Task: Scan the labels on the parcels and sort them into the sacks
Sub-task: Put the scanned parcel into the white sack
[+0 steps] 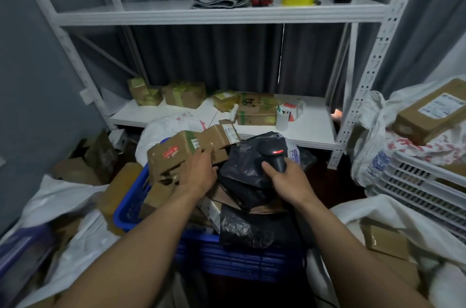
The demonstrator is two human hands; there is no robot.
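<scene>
Left hand point(199, 171) fingers curled on cardboard parcel point(174, 156), blue crate point(126, 209) below them. Right hand point(282, 179) fingers wrapped round scanner point(273, 154). Risk: pulling the parcel topples neighbouring boxes, or an angled label misreads.

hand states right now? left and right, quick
Left hand: grips the cardboard parcel on top of the blue crate.
Right hand: grips the black scanner by its handle.

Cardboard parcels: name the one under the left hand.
The red-stickered box topping the pile in the blue crate; the left hand holds its right end, and no hand touches the others.
</scene>
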